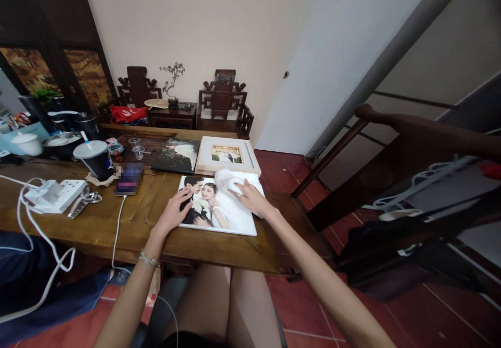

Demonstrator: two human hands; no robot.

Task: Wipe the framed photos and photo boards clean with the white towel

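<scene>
A large photo print (230, 215) of a couple lies flat near the front edge of the wooden table (97, 228). My left hand (174, 211) rests on its left edge, fingers spread flat. On the print's upper right part my right hand (249, 195) presses a white cloth (227, 179), fingers laid over the cloth. Just behind the print lie a pale framed photo (227, 155) and a dark photo print (177, 155).
A phone (128, 179) on a white cable, a lidded dark cup (96, 159), scissors (84, 202), a white power strip (58, 194) and pots (62, 144) crowd the table's left. A dark wooden chair with cables (415, 191) stands to the right. Carved chairs (223, 103) line the far wall.
</scene>
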